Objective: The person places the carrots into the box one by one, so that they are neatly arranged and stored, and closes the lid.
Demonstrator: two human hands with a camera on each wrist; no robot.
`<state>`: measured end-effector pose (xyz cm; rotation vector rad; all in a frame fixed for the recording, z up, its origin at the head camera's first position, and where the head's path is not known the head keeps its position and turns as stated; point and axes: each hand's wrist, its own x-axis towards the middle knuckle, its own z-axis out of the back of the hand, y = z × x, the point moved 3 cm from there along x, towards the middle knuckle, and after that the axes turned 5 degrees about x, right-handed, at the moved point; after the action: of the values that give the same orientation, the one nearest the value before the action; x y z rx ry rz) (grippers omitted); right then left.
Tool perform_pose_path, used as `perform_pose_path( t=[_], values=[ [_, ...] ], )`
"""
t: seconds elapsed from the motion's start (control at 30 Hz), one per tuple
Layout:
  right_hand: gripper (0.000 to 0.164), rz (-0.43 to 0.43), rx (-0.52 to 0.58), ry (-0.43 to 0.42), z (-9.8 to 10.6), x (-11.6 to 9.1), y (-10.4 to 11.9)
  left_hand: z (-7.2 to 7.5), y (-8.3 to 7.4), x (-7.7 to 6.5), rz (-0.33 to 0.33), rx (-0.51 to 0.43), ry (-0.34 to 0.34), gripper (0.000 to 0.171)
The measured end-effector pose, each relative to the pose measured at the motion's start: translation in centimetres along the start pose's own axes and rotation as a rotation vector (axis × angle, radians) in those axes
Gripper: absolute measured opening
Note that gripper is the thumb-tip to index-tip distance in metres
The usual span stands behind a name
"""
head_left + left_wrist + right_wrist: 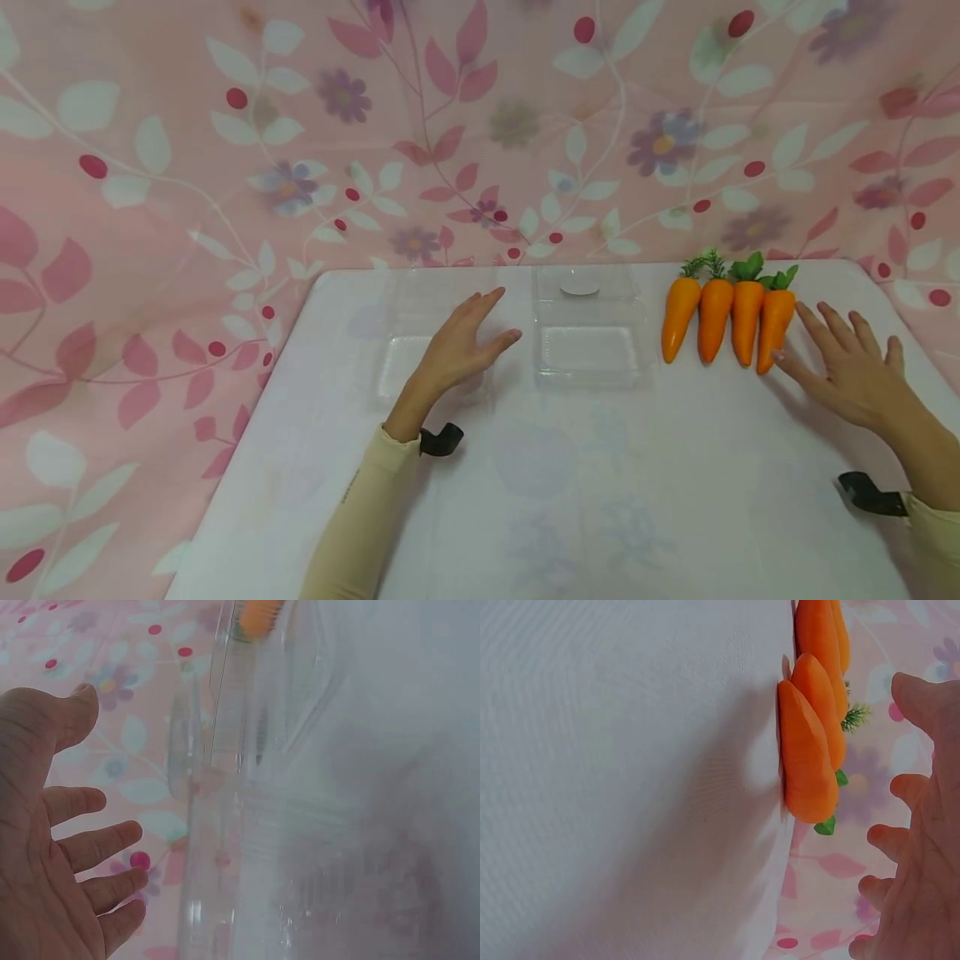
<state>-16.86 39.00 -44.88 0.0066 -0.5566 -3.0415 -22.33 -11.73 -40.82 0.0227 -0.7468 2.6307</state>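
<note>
Orange carrots [716, 321]: four side by side near the desk's [525, 517] far right corner, green tops [750, 265] at the far edge, tips toward the near edge.
Right hand [855, 375]: spread wide, holding nothing, just beside the rightmost carrot [777, 323]; thumb by its tip, forefinger by its leafy end.
Good reach: best, I'd judge, to bring thumb and fingers down on either side of the thick orange part and leave the leaves alone; the neighbours lie close, so the thumb should slip in slowly.
Right container [540, 358]: clear plastic, left of the carrots, its lid [555, 287] folded back toward the far edge.
Left container [388, 371]: also clear, nearer the desk's far left corner, partly hidden by a hand.
Left hand [461, 342]: fingers extended, wide, nothing held, above the left container; a light touch would suit such thin-looking plastic, which probably slides easily.
Backdrop [450, 208]: pink floral cloth beyond the far edge.
</note>
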Motion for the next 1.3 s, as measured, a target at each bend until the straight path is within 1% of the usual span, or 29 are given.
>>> perform_pose_path(
  t=[0.23, 0.43, 0.6, 0.73, 0.83, 0.97, 1.03, 1.13, 1.3],
  values=[
    [0.089, -0.003, 0.008, 0.006, 0.0, 0.0, 0.2, -0.3, -1.1, 0.3, -0.014, -0.033, 0.029, 0.080],
    [0.088, 0.009, 0.014, -0.007, 0.1, -0.1, 0.3, -0.5, -1.7, 0.8, -0.045, -0.077, 0.012, 0.080],
    [0.088, 0.020, 0.020, -0.009, 0.2, -0.1, 0.3, -0.9, -2.3, 1.2, -0.065, -0.120, 0.003, 0.079],
    [0.087, 0.022, 0.022, -0.008, 0.2, -0.1, 0.3, -1.4, -2.8, 1.3, -0.070, -0.159, 0.012, 0.078],
    [0.088, 0.016, 0.018, -0.007, 0.2, 0.0, 0.3, -1.7, -3.2, 1.4, -0.089, -0.194, 0.018, 0.077],
    [0.088, 0.006, 0.014, -0.007, 0.1, 0.0, 0.2, -1.9, -3.8, 1.7, -0.107, -0.244, 0.050, 0.076],
    [0.088, 0.008, 0.017, -0.008, 0.1, 0.0, 0.2, -2.0, -4.0, 1.9, -0.096, -0.267, 0.073, 0.076],
    [0.088, 0.014, 0.021, -0.007, 0.0, -0.1, 0.3, -2.2, -4.2, 2.0, -0.056, -0.271, 0.096, 0.075],
    [0.088, 0.015, 0.022, -0.006, 0.0, -0.1, 0.3, -2.7, -4.1, 2.0, 0.061, -0.281, 0.128, 0.076]
  ],
)
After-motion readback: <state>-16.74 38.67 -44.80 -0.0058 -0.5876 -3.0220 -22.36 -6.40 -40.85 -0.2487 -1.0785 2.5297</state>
